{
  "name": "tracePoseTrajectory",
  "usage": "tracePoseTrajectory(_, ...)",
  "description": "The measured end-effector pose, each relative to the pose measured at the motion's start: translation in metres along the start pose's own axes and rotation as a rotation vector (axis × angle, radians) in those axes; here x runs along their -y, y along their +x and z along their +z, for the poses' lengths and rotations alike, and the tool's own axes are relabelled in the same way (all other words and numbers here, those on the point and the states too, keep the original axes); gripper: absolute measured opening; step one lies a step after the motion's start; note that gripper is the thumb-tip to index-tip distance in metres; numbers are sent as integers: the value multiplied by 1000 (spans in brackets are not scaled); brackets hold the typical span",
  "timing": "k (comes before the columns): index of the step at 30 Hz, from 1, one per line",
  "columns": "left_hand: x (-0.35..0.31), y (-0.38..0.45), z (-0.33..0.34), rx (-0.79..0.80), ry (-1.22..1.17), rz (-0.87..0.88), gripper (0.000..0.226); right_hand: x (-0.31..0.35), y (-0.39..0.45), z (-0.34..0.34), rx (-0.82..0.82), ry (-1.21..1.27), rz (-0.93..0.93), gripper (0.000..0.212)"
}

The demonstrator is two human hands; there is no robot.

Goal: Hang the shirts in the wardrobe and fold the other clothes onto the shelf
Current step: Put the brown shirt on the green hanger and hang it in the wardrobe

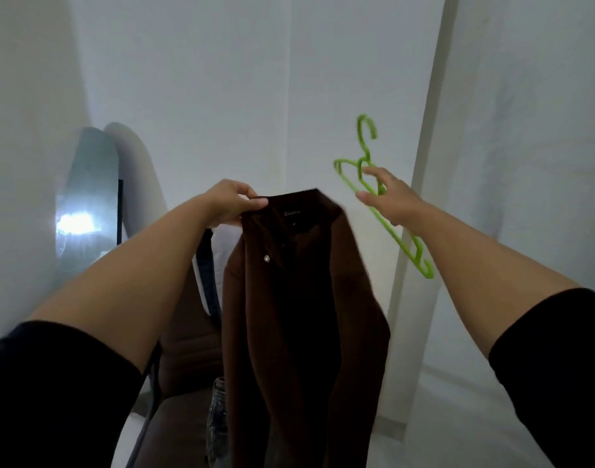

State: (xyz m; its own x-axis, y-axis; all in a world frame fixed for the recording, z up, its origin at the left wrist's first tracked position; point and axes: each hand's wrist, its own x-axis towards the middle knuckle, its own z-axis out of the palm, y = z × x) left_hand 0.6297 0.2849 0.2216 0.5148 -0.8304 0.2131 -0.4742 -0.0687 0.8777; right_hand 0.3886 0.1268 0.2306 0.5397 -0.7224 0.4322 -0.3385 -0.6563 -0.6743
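Sleeves: black, at both lower corners, bare forearms reaching forward.
Left hand (230,204): pinched shut on the collar edge of the shirt (299,315).
Shirt: dark brown, hangs straight down from that hand, long axis vertical, collar up.
Handling: soft, limp and light, I judge; best held at collar or shoulders.
Right hand (389,197): closed around the hanger (384,201), just right of the collar.
Hanger: green, stiff plastic, hook pointing up, bar slanting down to the right.
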Motion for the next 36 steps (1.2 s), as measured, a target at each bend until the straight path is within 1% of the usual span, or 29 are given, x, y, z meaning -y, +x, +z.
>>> tracePoseTrajectory(1,-4,3,0,-12,38,6,15,-1,-1,-5,1,38,21,50)
tracePoseTrajectory(2,-6,6,1,-22,85,7,13,-1,-2,-11,9,77,54,54)
tracePoseTrajectory(4,-7,11,7,-53,218,2,11,-3,-4,-24,63,124,103,47)
tracePoseTrajectory(7,-1,13,17,-131,424,2,26,-5,-12,-42,170,106,93,31)
tracePoseTrajectory(11,11,13,19,-247,499,-35,32,-9,-21,-59,283,63,80,25)
tracePoseTrajectory(14,16,14,11,-299,496,-65,32,-9,-23,-64,345,77,100,26)
tracePoseTrajectory(18,14,12,8,-331,450,-57,31,-1,-22,-55,400,47,94,26)
tracePoseTrajectory(24,-2,6,12,-305,393,57,28,16,-19,-28,340,-16,24,25)
tracePoseTrajectory(28,-15,2,18,-296,372,145,25,22,-20,-6,321,2,-11,24)
tracePoseTrajectory(31,-34,0,31,-290,314,225,24,29,-21,15,317,65,-32,23)
tracePoseTrajectory(34,-56,0,40,-283,173,296,24,33,-21,33,254,205,-29,22)
tracePoseTrajectory(36,-71,0,42,-286,203,378,23,35,-22,42,202,349,-43,21)
